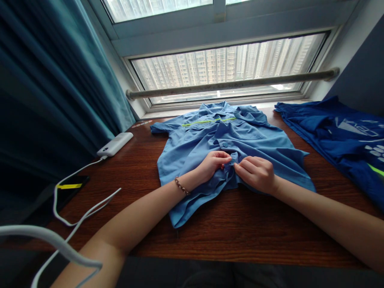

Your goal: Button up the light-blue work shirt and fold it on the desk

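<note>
Blue shirt (pixel 201 140) beneath hands (pixel 213 165), both pinching its front edge (pixel 234 157) between them.

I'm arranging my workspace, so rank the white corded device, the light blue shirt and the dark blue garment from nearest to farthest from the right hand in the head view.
1. Light blue shirt: pinched by the right hand.
2. Dark blue garment: off to its right.
3. White corded device: well to its left, beyond the shirt.
</note>
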Demonstrator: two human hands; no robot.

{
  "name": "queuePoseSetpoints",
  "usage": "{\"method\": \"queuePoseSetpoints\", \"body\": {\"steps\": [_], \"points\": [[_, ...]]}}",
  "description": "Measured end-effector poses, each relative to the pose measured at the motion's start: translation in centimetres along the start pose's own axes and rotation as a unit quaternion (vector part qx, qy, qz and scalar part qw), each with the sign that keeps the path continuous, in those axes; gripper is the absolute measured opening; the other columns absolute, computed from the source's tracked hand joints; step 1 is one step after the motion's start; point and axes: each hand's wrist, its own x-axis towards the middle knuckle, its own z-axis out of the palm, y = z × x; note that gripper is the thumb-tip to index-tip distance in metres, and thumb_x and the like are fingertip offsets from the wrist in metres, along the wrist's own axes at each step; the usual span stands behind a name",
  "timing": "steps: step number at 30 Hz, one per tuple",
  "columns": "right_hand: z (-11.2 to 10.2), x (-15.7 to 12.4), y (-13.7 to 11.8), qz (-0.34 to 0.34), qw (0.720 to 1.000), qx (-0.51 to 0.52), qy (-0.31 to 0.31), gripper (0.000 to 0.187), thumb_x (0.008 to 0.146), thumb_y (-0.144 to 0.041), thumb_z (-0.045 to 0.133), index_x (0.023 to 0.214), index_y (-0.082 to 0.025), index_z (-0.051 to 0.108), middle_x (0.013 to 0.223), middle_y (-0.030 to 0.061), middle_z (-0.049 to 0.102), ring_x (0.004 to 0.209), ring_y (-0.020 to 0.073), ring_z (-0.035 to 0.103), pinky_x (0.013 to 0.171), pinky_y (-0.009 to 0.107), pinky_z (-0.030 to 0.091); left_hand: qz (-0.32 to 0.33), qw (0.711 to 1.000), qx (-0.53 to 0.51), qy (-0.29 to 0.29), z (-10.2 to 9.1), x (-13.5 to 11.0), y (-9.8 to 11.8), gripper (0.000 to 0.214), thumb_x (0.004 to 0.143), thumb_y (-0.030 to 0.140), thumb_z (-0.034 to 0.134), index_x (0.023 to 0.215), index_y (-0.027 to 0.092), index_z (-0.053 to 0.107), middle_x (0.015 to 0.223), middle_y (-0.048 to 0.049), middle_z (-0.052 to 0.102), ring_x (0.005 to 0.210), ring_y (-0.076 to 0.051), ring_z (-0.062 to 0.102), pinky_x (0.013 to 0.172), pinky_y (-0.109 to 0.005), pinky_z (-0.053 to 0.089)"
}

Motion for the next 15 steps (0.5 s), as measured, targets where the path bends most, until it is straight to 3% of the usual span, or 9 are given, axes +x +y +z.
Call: {"method": "queuePoseSetpoints", "body": {"steps": [15], "points": [[0.18, -0.17, 0.09, 0.025, 0.999, 0.028, -0.012, 0.02, 0.088, -0.019, 0.046, 0.074, -0.02, 0.06, 0.061, 0.0013, 0.052, 0.064, 0.0132, 0.048, 0.056, 0.028, 0.031, 0.025, 1.0, -0.004, 0.01, 0.01, -0.04, -0.32, 0.021, 0.059, 0.027, 0.071, 0.065, 0.012, 0.056, 0.058, 0.0021, 0.05, 0.048, -0.006, 0.04, 0.047, -0.02, 0.027]]}}
